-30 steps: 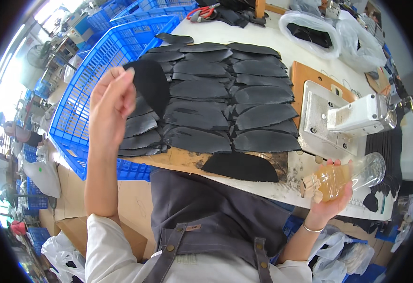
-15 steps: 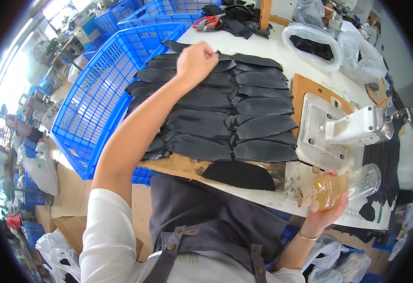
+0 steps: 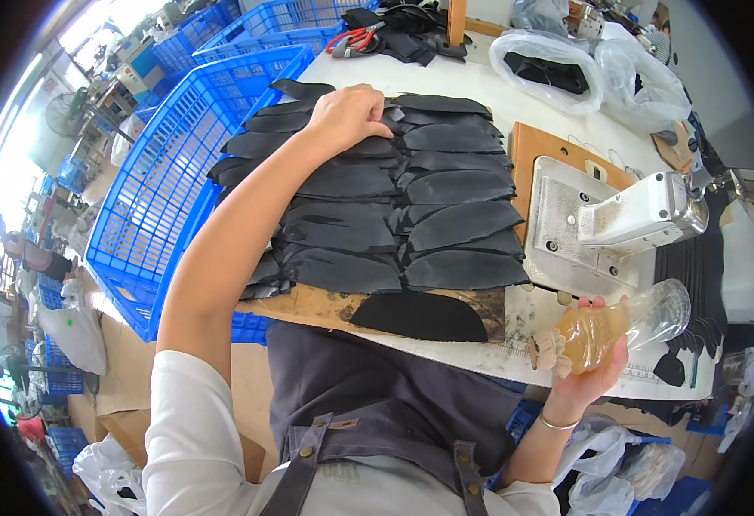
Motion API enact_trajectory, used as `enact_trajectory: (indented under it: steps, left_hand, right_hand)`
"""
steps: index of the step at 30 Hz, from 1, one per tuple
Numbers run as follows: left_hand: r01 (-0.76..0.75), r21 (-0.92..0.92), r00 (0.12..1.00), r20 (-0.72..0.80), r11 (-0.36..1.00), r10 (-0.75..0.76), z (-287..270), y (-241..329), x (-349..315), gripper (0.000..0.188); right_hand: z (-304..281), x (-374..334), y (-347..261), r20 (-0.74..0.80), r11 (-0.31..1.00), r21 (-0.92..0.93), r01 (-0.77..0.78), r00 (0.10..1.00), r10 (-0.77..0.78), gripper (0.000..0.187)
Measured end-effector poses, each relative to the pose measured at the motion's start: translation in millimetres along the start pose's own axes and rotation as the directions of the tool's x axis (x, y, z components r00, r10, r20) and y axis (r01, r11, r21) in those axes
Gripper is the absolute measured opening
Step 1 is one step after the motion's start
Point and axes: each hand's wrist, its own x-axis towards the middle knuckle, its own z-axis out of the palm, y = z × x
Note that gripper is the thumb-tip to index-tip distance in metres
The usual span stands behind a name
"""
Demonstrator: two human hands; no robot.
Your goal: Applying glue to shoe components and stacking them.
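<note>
Rows of curved black flat pieces (image 3: 342, 181) lie overlapping in two columns on a wooden board (image 3: 308, 305). Over the upper part of the left column is my left hand (image 3: 347, 119), its fingers curled and the thumb pointing right. Whatever those fingers grip, if anything, is hidden. At the table's near right, my right hand (image 3: 585, 385) is wrapped round a clear bottle (image 3: 592, 337) with amber liquid, held tilted nearly on its side. A single black piece (image 3: 420, 316) lies apart at the board's near edge.
A blue plastic basket (image 3: 149, 206) stands along the table's left side. On the right is a white metal machine (image 3: 626, 219) on a wooden base. Red-handled pliers (image 3: 355, 39) and plastic bags (image 3: 549, 73) of black pieces lie at the back.
My left hand has come down slightly nearer over the black pieces, and its thumb now shows extended. The right hand keeps its grip on the bottle. The whole view has shifted slightly.
</note>
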Motion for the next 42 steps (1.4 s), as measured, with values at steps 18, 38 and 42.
enact_trajectory:
  steps: [18, 38, 42]
  left_hand:
    - [-0.512, -0.119, 0.817, -0.373, 0.851, 0.44, -5.3, 63.0, -234.3, 0.03]
    - [-0.571, -0.141, 0.736, -0.523, 0.808, 0.429, 22.2, 51.3, -243.7, 0.028]
    - [-0.555, -0.136, 0.746, -0.517, 0.82, 0.419, 23.8, 51.9, -242.8, 0.027]
  right_hand:
    - [89.3, -15.1, 23.5, 0.227, 0.92, -0.3, 0.251, 0.956, -0.187, 0.075]
    - [150.5, -27.7, 108.4, 0.745, 0.593, -0.563, 0.575, 0.664, 0.063, 0.097]
    - [145.3, -22.3, 98.9, 0.724, 0.43, -0.63, 0.646, 0.689, 0.026, 0.095]
